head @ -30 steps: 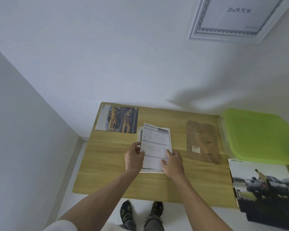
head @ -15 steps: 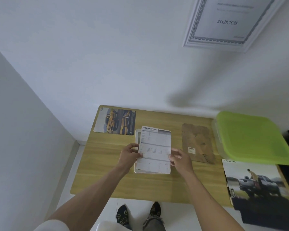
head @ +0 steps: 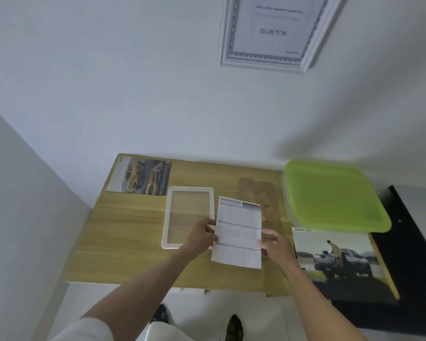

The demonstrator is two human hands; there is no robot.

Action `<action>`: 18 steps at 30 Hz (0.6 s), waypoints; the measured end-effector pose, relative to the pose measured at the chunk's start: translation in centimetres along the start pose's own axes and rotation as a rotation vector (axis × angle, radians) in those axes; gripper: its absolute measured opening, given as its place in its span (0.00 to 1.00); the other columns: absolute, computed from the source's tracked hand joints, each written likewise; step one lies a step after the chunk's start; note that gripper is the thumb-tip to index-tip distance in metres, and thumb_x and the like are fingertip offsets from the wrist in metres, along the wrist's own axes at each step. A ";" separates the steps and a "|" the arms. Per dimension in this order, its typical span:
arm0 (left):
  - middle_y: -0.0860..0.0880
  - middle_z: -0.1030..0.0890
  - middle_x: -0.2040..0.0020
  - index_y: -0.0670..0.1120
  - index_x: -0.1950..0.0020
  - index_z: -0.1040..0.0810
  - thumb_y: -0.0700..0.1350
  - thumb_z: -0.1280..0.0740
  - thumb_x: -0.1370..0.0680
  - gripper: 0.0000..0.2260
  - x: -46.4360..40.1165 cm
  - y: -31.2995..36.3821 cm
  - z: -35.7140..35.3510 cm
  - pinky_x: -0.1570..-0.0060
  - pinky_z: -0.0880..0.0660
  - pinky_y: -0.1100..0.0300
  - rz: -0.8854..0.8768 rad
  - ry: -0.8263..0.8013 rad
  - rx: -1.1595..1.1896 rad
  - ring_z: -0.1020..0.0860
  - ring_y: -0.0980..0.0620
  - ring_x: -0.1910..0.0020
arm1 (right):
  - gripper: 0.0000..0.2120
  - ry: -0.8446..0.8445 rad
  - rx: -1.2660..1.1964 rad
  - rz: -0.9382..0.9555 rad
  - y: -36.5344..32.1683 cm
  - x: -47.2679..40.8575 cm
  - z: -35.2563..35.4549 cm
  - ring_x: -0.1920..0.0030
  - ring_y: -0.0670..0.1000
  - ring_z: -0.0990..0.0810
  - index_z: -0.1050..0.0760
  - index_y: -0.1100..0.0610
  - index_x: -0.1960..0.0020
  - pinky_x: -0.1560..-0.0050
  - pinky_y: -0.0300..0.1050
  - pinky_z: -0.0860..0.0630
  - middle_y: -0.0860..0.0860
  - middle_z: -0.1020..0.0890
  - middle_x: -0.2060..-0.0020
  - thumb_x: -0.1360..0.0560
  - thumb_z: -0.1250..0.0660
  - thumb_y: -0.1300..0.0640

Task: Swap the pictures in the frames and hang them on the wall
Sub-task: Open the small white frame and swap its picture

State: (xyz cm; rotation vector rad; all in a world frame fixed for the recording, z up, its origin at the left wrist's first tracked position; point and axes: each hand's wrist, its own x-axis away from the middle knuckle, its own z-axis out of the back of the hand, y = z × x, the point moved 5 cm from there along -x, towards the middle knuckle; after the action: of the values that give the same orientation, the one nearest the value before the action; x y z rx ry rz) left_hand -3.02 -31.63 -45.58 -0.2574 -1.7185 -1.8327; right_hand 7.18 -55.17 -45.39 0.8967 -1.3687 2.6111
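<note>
Both hands hold a white specification sheet (head: 239,230) above the wooden table (head: 133,242): my left hand (head: 202,236) pinches its left edge, my right hand (head: 274,243) its right edge. A small white frame (head: 166,217) lies flat to the sheet's left, and the table shows through its glass. A yellow-car picture (head: 140,178) lies at the back left. A brown backing board (head: 258,190) rests behind the sheet. On the right lies a pickup-truck picture (head: 340,259). A larger white frame (head: 271,33) hangs on the wall above.
A clear box with a green lid (head: 330,195) stands at the table's back right. A black surface (head: 413,242) adjoins the table on the right. The wall corner closes in on the left; my feet show under the table's front edge.
Both hands lifted the specification sheet off the small frame and carried it to the right, uncovering the frame's glass. The camera tilted up, showing more of the wall frame.
</note>
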 end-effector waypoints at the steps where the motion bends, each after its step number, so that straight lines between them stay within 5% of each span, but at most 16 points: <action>1: 0.42 0.19 0.58 0.44 0.45 0.22 0.29 0.31 0.30 0.17 0.1 -0.1 -1.6 0.55 0.18 0.47 0.017 -0.015 -0.010 0.17 0.45 0.58 | 0.14 -0.001 0.007 -0.009 0.7 0.1 1.3 0.51 0.50 0.16 0.22 0.50 0.44 0.45 0.50 0.20 0.49 0.14 0.53 0.26 0.28 0.64; 5: 0.41 0.17 0.55 0.43 0.45 0.24 0.32 0.31 0.30 0.15 0.4 -0.1 -8.6 0.58 0.17 0.50 0.071 -0.059 -0.113 0.16 0.45 0.60 | 0.14 0.023 0.028 -0.037 4.3 0.2 7.0 0.49 0.48 0.19 0.21 0.51 0.47 0.55 0.42 0.24 0.48 0.16 0.50 0.26 0.30 0.67; 9: 0.44 0.18 0.60 0.41 0.46 0.23 0.30 0.33 0.31 0.15 0.4 0.5 -15.6 0.58 0.17 0.48 0.078 -0.074 -0.148 0.17 0.44 0.62 | 0.15 0.063 0.046 -0.091 8.6 0.1 12.1 0.49 0.50 0.17 0.20 0.50 0.50 0.47 0.54 0.19 0.46 0.15 0.53 0.28 0.32 0.68; 14: 0.47 0.20 0.64 0.40 0.45 0.22 0.28 0.35 0.30 0.16 -0.1 1.7 -22.4 0.59 0.17 0.48 0.063 -0.092 -0.206 0.18 0.45 0.64 | 0.14 0.152 0.101 -0.082 11.3 0.1 17.2 0.49 0.49 0.18 0.20 0.49 0.52 0.43 0.53 0.20 0.45 0.16 0.54 0.29 0.33 0.67; 18: 0.46 0.19 0.59 0.40 0.44 0.23 0.29 0.35 0.30 0.16 -1.0 2.0 -26.0 0.59 0.18 0.46 0.067 -0.078 -0.237 0.16 0.42 0.59 | 0.15 0.194 0.138 -0.071 12.8 -0.5 20.0 0.50 0.50 0.19 0.21 0.52 0.44 0.55 0.43 0.23 0.51 0.16 0.49 0.27 0.34 0.67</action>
State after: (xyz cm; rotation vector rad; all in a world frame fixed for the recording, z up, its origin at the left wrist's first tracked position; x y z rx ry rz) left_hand 5.60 -56.15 -48.03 -0.4830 -1.5219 -1.9996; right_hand 12.97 -78.22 -46.37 0.6705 -1.1020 2.6820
